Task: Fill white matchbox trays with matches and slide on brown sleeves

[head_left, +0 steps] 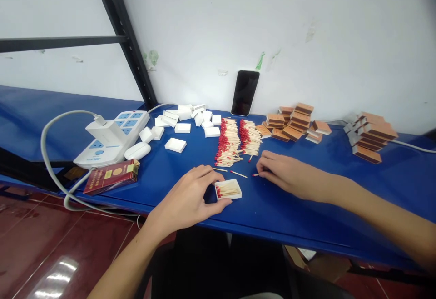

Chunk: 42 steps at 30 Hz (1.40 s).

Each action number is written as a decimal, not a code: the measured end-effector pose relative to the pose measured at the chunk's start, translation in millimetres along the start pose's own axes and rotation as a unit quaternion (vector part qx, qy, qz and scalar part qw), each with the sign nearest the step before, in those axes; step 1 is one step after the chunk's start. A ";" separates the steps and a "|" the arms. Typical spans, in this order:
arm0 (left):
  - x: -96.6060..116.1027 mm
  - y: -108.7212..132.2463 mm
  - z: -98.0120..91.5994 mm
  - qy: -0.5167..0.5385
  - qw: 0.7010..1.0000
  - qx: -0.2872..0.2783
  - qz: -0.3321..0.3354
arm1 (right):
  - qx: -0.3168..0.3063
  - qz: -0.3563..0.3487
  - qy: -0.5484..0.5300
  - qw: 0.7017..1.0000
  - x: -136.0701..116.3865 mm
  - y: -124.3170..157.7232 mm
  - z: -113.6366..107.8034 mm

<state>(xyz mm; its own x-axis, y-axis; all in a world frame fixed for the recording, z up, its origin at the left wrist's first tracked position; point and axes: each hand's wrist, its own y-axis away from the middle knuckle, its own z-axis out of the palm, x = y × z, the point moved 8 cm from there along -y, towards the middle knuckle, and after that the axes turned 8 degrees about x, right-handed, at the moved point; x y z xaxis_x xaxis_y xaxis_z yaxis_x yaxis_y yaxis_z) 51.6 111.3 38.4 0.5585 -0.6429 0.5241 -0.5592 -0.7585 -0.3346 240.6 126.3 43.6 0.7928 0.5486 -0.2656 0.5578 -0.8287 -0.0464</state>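
Observation:
My left hand (195,194) grips a small white matchbox tray (240,195) at its left side, thumb in front and fingers behind. Several red-tipped matches (230,189) lie inside the tray, heads to the left. To the right, my right hand (281,171) has its fingertips pinched on a single match (255,175) at the blue tabletop. Two loose matches (239,174) rest between the hands, just behind the tray. Beyond them lie two large heaps of matches, a left heap (229,142) and a right heap (250,137).
Several white trays (175,145) are scattered at the back left. Orange matchbox sleeves (292,124) are piled right of the matches, with stacked matchboxes (371,131) farther right. A phone (245,92) leans on the wall. A power strip (102,151) and red cigarette pack (111,176) sit left.

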 end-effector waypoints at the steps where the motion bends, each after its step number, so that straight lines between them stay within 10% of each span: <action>1: 0.3 0.2 0.6 -0.002 1.000 -0.002 0.004 | 0.014 -0.003 0.011 1.000 -6.2 -3.6 -0.3; 6: 2.7 2.4 2.7 -0.009 0.999 -0.016 0.030 | 0.092 -0.011 0.026 0.995 -33.3 -25.2 4.5; 22: 0.2 1.6 1.0 -0.021 1.000 -0.003 0.020 | 0.051 -0.111 -0.014 0.992 -83.2 -19.3 6.2; 31: -0.9 0.3 -4.2 -0.047 0.999 0.025 0.011 | 0.074 -0.043 0.135 0.987 3.6 -20.8 -5.8; 42: 2.7 1.2 -2.5 -0.030 0.999 0.011 0.019 | 0.048 -0.040 0.152 0.986 11.9 -30.1 3.4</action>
<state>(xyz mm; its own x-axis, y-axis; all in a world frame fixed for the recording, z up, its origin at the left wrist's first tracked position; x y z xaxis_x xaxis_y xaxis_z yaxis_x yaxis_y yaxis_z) 50.9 109.0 41.4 0.5726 -0.6762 0.4635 -0.5674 -0.7350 -0.3713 232.4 157.4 38.6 0.7921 0.6088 0.0435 0.6077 -0.7800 -0.1494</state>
